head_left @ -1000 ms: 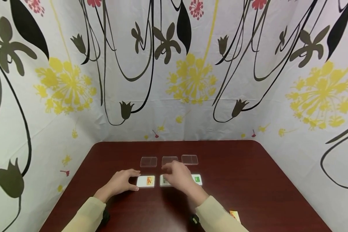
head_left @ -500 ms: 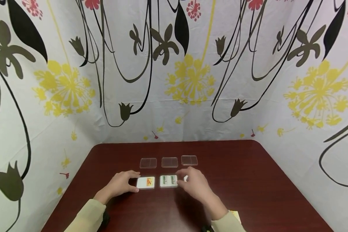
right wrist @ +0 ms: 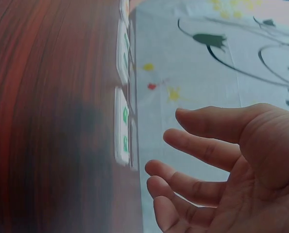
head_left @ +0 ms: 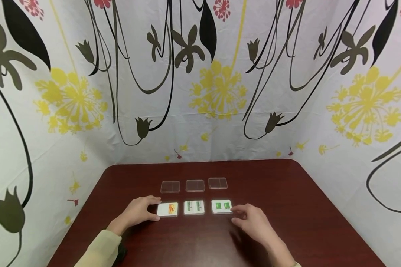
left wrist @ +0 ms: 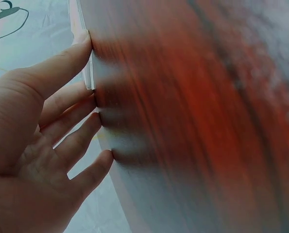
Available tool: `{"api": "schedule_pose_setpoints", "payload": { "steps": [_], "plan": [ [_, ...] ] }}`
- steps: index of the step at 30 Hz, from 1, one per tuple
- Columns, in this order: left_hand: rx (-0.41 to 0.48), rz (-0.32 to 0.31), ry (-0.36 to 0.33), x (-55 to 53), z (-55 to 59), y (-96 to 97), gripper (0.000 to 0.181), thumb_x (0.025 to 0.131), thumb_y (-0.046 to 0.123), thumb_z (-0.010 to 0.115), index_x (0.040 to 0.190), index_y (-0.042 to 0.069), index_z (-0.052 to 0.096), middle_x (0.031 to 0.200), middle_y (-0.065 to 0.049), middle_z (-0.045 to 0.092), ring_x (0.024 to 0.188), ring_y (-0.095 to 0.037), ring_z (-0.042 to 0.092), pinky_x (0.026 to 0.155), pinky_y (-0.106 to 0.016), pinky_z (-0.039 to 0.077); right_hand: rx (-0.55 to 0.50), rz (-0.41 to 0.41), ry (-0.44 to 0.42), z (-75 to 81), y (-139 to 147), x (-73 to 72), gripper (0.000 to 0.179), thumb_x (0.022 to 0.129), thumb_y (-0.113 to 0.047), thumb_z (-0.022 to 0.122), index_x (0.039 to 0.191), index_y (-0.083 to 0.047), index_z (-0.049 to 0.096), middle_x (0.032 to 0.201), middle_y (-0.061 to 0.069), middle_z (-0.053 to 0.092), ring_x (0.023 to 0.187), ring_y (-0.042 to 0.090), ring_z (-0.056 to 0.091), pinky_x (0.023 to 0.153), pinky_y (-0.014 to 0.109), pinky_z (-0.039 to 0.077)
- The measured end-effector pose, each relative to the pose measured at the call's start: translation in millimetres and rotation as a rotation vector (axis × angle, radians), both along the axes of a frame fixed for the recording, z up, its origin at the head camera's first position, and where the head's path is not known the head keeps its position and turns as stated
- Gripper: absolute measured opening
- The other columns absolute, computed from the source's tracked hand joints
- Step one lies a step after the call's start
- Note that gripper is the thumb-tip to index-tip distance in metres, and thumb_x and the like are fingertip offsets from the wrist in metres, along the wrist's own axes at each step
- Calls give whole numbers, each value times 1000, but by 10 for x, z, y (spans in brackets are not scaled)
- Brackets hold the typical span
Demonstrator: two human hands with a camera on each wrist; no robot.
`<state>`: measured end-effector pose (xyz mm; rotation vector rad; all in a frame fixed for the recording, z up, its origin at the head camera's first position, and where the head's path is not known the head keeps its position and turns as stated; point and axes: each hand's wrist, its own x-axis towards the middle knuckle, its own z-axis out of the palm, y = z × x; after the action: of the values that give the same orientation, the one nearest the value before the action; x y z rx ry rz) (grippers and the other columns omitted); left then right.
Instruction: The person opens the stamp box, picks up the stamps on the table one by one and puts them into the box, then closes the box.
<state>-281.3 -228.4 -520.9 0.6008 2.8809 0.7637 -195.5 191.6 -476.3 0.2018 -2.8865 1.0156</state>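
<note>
Left hand (head_left: 138, 210) touching orange-printed case (head_left: 167, 210), right hand (head_left: 254, 220) above table (head_left: 173, 244)

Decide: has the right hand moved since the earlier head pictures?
Yes: the right hand moved rightward, from partly hiding the middle card to the rightmost card's right edge.

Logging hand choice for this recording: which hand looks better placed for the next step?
Probably the right hand: it holds nothing and sits just right of the green-pictured card. The left hand touches the orange-pictured card, perhaps steadying it.
</note>
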Motion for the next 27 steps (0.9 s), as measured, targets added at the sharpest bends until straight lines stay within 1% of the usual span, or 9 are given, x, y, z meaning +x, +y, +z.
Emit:
{"api": "schedule_pose_setpoints", "payload": {
  "steps": [2, 6, 12, 16, 21, 24, 27],
  "plan": [
    [0, 0, 2, 1, -1, 0, 63, 79, 37, 87, 134, 16, 67, 141, 1, 58, 132, -33, 51, 103, -62, 38, 14, -17, -19, 14, 96, 37, 27, 83, -21, 83, 109, -24, 77, 99, -4, 67, 89, 16, 63, 73, 38, 50],
    [13, -10, 5, 7, -3, 8, 62, 80, 36, 86, 134, 15, 67, 141, 0, 58, 132, -34, 51, 103, -62, 38, 60, -54, -53, 23, 281, 108, 30, 83, -23, 83, 112, -25, 76, 102, -2, 67, 90, 17, 63, 71, 40, 50],
    [19, -9, -6, 17, 0, 7, 61, 79, 36, 87, 134, 15, 67, 141, 0, 59, 132, -33, 51, 101, -62, 40, 142, -89, -134, -62, 491, 228, 32, 82, -24, 84, 112, -26, 76, 98, -4, 64, 83, 13, 59, 67, 40, 48],
    [16, -5, 8, 11, 11, 3, 61, 79, 35, 87, 134, 15, 68, 140, 0, 59, 131, -33, 52, 102, -61, 40, 146, -94, -191, -122, 586, 286, 32, 81, -24, 85, 111, -26, 76, 96, -4, 62, 82, 12, 59, 68, 40, 50],
    [15, -15, 7, 0, 1, 0, 61, 80, 36, 86, 134, 15, 67, 141, 0, 58, 132, -33, 51, 102, -63, 38, 120, -111, -259, -183, 661, 363, 38, 79, -26, 86, 115, -22, 75, 97, -2, 59, 80, 13, 56, 69, 41, 49],
    [7, -18, 3, -3, -8, -7, 61, 80, 37, 86, 134, 16, 67, 141, 0, 58, 131, -33, 51, 102, -62, 39, 119, -124, -264, -221, 674, 418, 41, 79, -26, 86, 118, -22, 74, 97, -1, 57, 76, 14, 55, 68, 40, 47],
    [14, -18, 0, -5, -8, -12, 61, 80, 37, 86, 135, 16, 67, 141, 0, 58, 132, -33, 51, 101, -61, 41, 138, -136, -232, -249, 665, 450, 42, 78, -26, 86, 118, -23, 74, 96, -2, 55, 76, 13, 55, 67, 40, 47]
  ]
}}
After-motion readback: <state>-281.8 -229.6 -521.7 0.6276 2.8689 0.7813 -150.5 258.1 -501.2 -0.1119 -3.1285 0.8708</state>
